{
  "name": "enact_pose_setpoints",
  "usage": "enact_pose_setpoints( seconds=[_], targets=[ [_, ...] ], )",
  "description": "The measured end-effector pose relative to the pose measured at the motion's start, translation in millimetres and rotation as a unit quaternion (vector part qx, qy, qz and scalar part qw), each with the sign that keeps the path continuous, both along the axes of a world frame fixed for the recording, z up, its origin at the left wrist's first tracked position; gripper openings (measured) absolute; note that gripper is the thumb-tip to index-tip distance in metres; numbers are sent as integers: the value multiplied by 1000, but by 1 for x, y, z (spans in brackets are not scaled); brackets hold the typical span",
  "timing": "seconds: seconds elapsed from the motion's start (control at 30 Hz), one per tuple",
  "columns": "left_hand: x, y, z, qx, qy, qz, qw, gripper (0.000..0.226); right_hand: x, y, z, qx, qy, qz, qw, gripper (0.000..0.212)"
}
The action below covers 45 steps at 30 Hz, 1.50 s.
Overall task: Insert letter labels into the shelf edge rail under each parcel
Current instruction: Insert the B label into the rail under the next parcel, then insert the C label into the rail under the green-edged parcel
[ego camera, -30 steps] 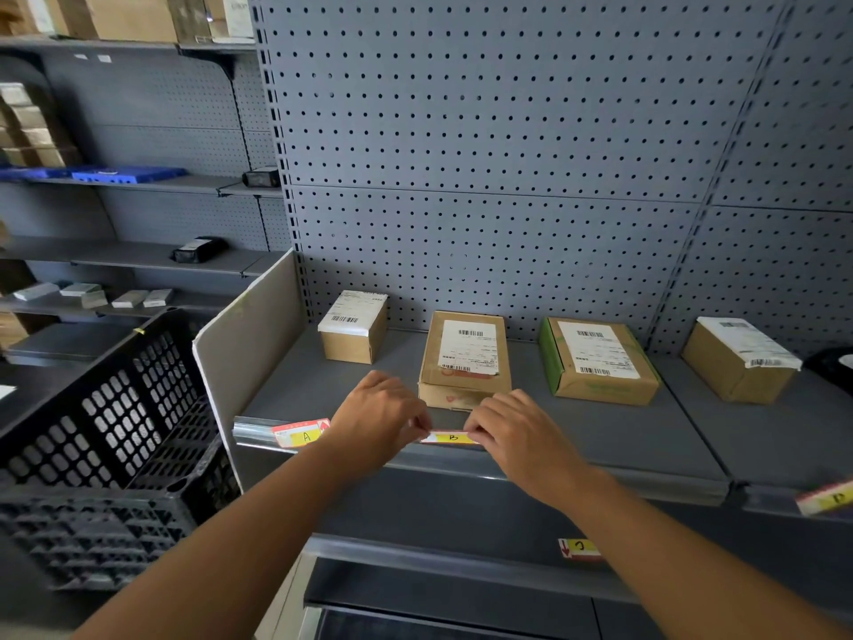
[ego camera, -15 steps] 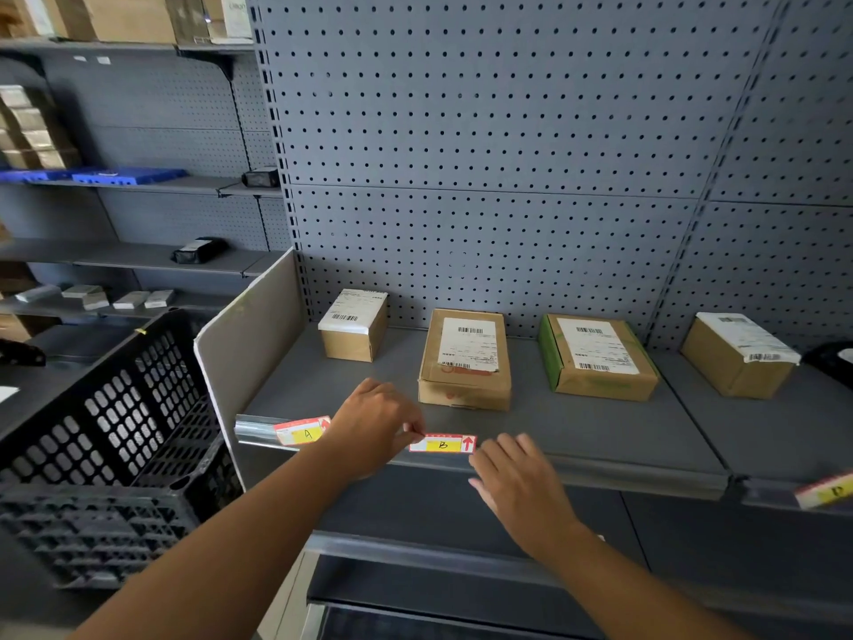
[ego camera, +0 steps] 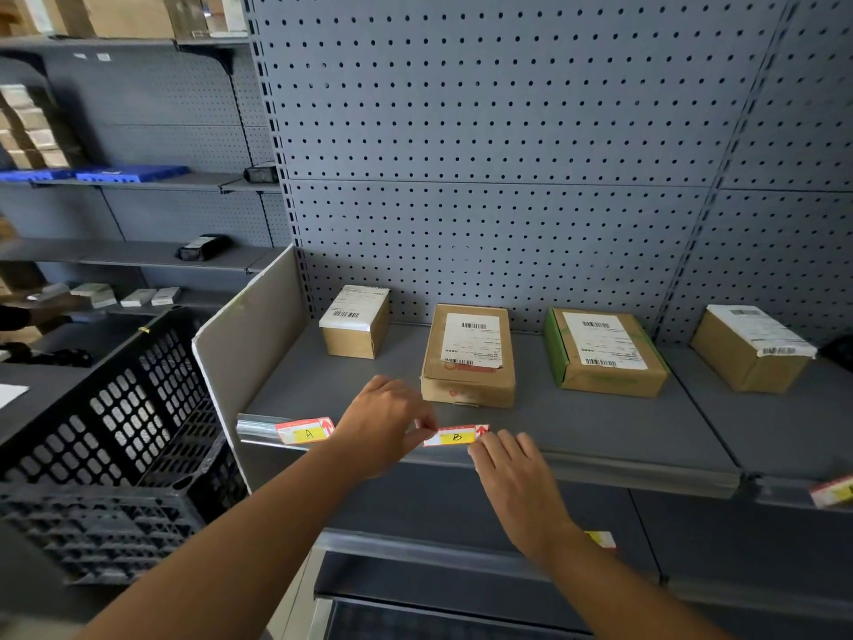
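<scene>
Several cardboard parcels stand in a row on the grey shelf: a small box (ego camera: 355, 326), a flat box (ego camera: 470, 353), a green-taped box (ego camera: 602, 353) and one at the far right (ego camera: 750, 346). A label marked A (ego camera: 305, 430) sits in the shelf edge rail (ego camera: 637, 473) at the left. The label marked B (ego camera: 456, 436) lies at the rail below the flat box. My left hand (ego camera: 383, 424) pinches its left end. My right hand (ego camera: 512, 473) has straight fingers touching its right end.
A black perforated crate (ego camera: 115, 445) stands at the left beside a grey divider board (ego camera: 249, 339). Another label (ego camera: 833, 491) sits in the rail at the far right, and one (ego camera: 600, 539) on the lower shelf rail. Pegboard backs the shelf.
My right hand slid down and right off the B label, uncovering it, and now only its fingertips touch the label's right end. My left hand kept its pinch on the left end.
</scene>
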State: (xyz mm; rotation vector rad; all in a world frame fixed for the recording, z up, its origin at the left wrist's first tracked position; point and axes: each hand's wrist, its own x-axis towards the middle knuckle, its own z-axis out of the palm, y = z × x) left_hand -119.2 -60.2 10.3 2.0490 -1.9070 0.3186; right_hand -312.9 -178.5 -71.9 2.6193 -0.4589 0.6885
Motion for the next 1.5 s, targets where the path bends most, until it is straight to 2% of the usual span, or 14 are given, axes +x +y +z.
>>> enact_pose_setpoints(
  seconds=[0.13, 0.63, 0.8, 0.9, 1.03, 1.23, 1.33, 1.43, 1.5],
  targets=[
    [-1, -2, -4, 2, -2, -2, 1000, 6, -1, 3, -2, -3, 5, -7, 1000, 32],
    [-10, -6, -20, 33, -56, 24, 998, 3, -2, 5, 2, 47, -7, -14, 999, 37],
    [-10, -4, -24, 25, -59, 22, 998, 7, -11, -1, 15, 71, -34, -15, 997, 53],
    [-12, -3, -26, 25, -58, 27, 998, 6, -14, -4, 15, 64, -17, -10, 998, 45],
    [-13, -1, -32, 11, -57, 38, 998, 3, -16, -2, 13, 71, -13, -7, 997, 41],
    [-26, 13, -44, -58, -28, 70, 995, 16, -27, 8, 12, 89, -27, -6, 996, 57],
    [-50, 14, -68, -84, -7, 10, 996, 21, -51, 15, -4, 80, 10, 7, 997, 52],
    [-80, 1, -105, -48, 7, -62, 997, 24, -88, 15, -30, 101, 63, -21, 993, 45],
    [-101, -14, -129, -13, 32, -72, 997, 22, -117, 7, -43, 118, 84, -69, 987, 45]
  ],
)
